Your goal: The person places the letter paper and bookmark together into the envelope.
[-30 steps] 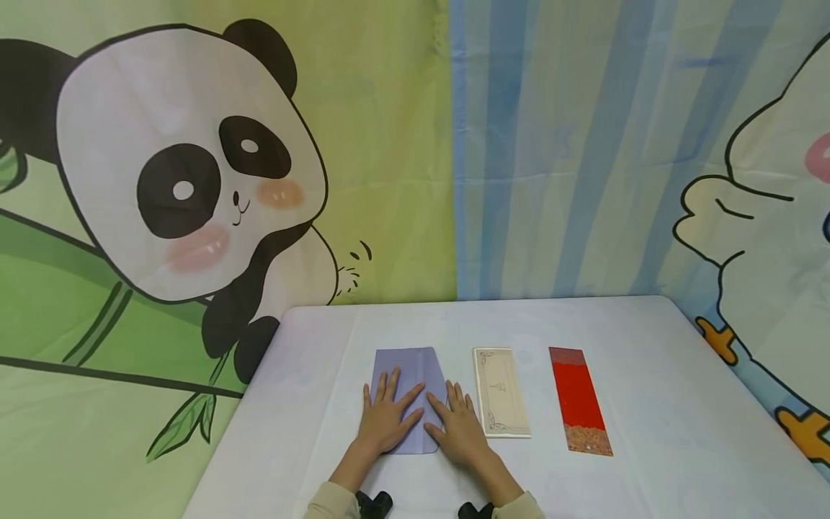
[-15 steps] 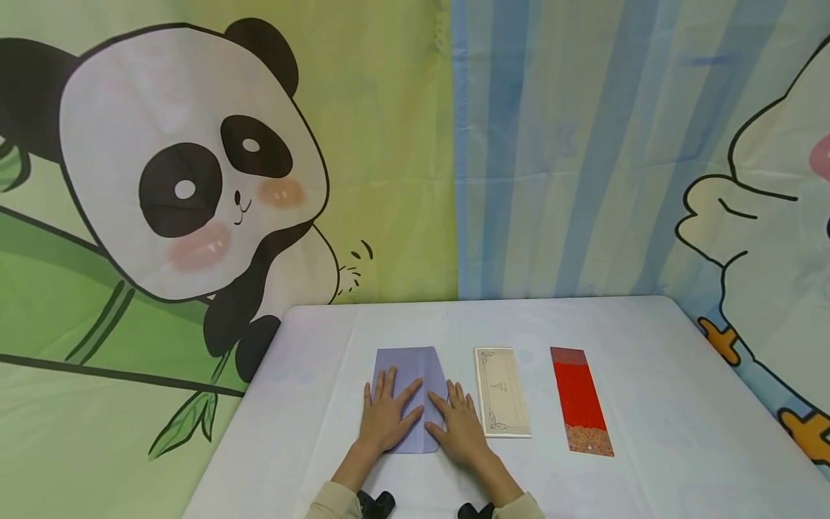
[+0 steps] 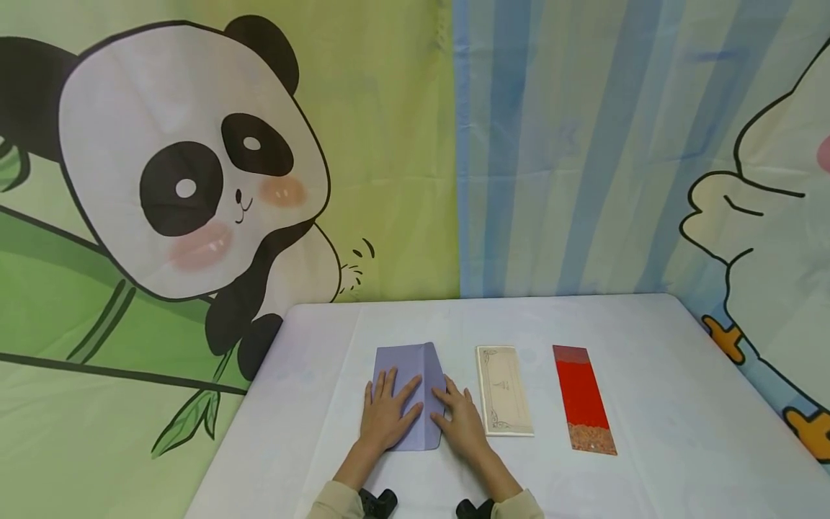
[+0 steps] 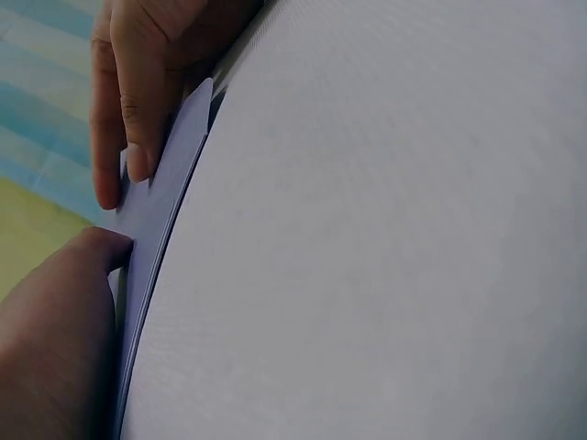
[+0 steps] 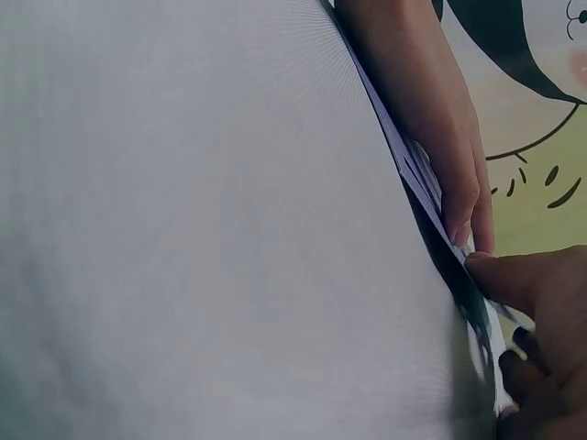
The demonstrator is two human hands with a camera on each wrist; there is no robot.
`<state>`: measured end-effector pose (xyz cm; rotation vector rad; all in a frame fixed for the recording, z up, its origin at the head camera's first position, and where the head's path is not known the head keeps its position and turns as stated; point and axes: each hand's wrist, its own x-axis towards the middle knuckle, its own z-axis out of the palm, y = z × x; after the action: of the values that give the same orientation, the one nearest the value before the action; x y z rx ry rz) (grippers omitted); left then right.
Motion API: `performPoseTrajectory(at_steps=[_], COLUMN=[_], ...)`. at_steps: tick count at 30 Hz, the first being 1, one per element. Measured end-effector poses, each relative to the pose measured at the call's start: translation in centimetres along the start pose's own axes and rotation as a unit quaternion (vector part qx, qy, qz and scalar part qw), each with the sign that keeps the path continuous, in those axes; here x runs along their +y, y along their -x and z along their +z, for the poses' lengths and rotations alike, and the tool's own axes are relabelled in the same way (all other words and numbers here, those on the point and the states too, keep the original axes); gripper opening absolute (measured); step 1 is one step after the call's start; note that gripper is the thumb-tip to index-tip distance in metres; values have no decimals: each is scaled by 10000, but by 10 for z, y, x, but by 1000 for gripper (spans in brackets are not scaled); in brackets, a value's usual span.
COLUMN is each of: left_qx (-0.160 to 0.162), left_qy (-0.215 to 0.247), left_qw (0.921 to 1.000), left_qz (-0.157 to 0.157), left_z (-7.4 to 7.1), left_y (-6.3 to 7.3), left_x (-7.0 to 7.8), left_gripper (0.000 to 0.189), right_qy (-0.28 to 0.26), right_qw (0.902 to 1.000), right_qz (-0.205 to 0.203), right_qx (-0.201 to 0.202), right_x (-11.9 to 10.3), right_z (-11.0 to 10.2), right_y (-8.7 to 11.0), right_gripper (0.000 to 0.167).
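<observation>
A purple paper envelope (image 3: pixel 400 360) lies on the white table, its tapered flap (image 3: pixel 429 393) on the right tilted up along a crease. My left hand (image 3: pixel 382 418) rests flat on the body of the envelope, fingers spread. At the flap's right edge my right hand (image 3: pixel 463 425) pinches it, thumb on top and the other fingers at or under the edge. In the right wrist view, the right thumb (image 5: pixel 514 280) lies on the flap, with a dark gap below it. Both hands show in the left wrist view, around the purple envelope (image 4: pixel 151 247); the underside is hidden.
A cream rectangular card or packet (image 3: pixel 504 389) with corner ornaments lies right of the right hand. Farther right is a long red packet (image 3: pixel 583 396) with a speckled end. The white table (image 3: pixel 681 404) reaches back to a printed curtain (image 3: pixel 389 144).
The right fingers have curled in at the flap's edge, and the flap has risen slightly off the table. My left hand has stayed pressed on the envelope. The head view has shifted slightly.
</observation>
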<state>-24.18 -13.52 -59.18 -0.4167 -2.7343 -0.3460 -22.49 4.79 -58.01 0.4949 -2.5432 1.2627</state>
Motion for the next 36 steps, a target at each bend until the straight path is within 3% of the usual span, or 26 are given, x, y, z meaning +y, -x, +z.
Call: performPoseTrajectory(at_steps=[6, 11, 17, 25, 29, 33, 36], left_qx=[66, 85, 173, 496, 448, 305, 284], left_qy=[25, 68, 121, 390, 511, 589, 614], left_qw=[10000, 9999, 9998, 9979, 9975, 9978, 9977], left_qz=[39, 31, -22, -162, -181, -28, 96], left_z=[4, 1, -5, -5, -4, -3, -2], left_y=[-1, 1, 2, -1, -2, -1, 0], left_x=[0, 1, 0, -1, -1, -1, -2], left_gripper=[53, 53, 51, 60, 63, 60, 58], right_qy=[-634, -1167, -1336, -2383, -2249, -1978, -1966], right_qw=[9972, 9927, 9892, 9663, 9703, 9744, 9709], right_qz=[-224, 312, 452, 892, 796, 749, 831], right_qx=[312, -62, -402, -396, -409, -768, -1087], right_x=[0, -3, -4, -8, -10, -11, -11], right_z=[4, 4, 0, -6, -10, -13, -15], right_y=[0, 0, -3, -6, -7, -9, -11], right_gripper=[51, 44, 38, 43, 44, 44, 44])
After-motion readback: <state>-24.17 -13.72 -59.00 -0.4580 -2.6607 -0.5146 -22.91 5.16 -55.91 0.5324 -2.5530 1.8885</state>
